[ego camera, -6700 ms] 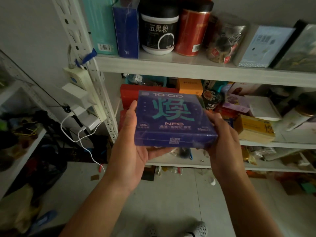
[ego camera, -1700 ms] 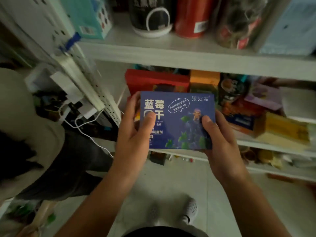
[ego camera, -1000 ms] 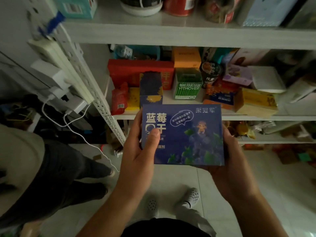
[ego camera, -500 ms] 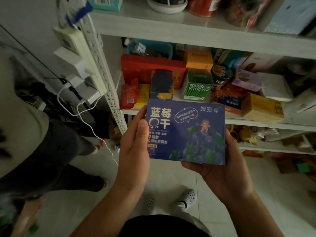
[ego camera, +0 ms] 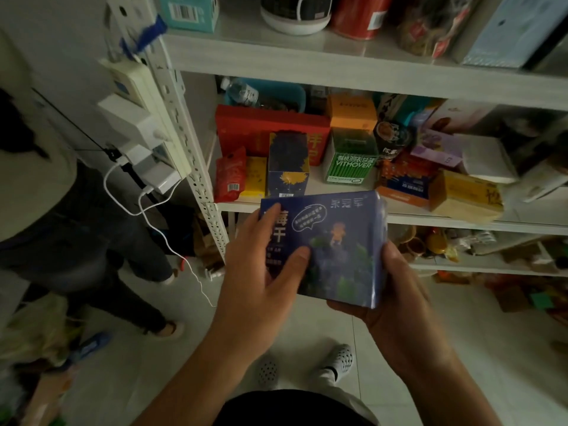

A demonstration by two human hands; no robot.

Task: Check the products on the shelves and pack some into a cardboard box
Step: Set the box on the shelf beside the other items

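I hold a flat dark blue product box (ego camera: 338, 241) with white print and a small cartoon figure, in front of the white metal shelves (ego camera: 338, 66). My left hand (ego camera: 261, 272) grips its left edge, thumb laid across the front face. My right hand (ego camera: 390, 296) cups it from below and the right, fingers hidden behind it. The box is tilted, right side nearer me. No cardboard packing box is in view.
The middle shelf holds a red box (ego camera: 270, 124), a dark blue carton (ego camera: 287, 164), a green VITHOVER box (ego camera: 350, 164) and a yellow box (ego camera: 464, 195). A power strip (ego camera: 141, 118) with white cables hangs on the upright. Another person's legs (ego camera: 92, 256) stand at left.
The blue box has dropped lower and tilted to the right. My left thumb has slid further across its front, covering more of the print. My view has shifted slightly.
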